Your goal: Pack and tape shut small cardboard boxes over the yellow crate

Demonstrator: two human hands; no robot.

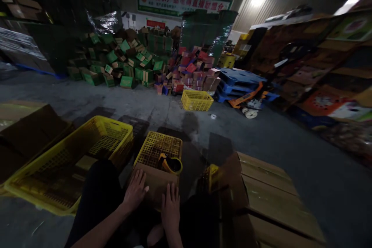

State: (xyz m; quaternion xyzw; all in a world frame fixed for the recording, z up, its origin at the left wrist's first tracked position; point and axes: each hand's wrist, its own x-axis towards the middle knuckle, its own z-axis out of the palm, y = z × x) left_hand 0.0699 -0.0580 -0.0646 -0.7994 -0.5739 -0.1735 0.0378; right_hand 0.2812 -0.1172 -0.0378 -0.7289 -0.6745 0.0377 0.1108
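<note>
A brown cardboard box (pixel 155 182) sits in front of me at the near end of an upturned yellow plastic crate (pixel 159 144). My left hand (pixel 136 190) lies on the box's left part with its fingers stretched out. On the right side of the box rests my right hand (pixel 171 203), its fingers extended and flat. Just beyond the box, a yellow and black tape dispenser (pixel 170 163) lies on the crate's grid. The lower part of the box is dark and hard to make out.
To my left stands a large yellow crate (pixel 69 159) with flat cardboard inside. Taped cardboard boxes (pixel 270 193) are stacked close on my right. Farther off are a small yellow crate (pixel 197 100), blue pallets (pixel 238 79), an orange pallet jack (pixel 247 99) and a heap of green cartons (pixel 128 64).
</note>
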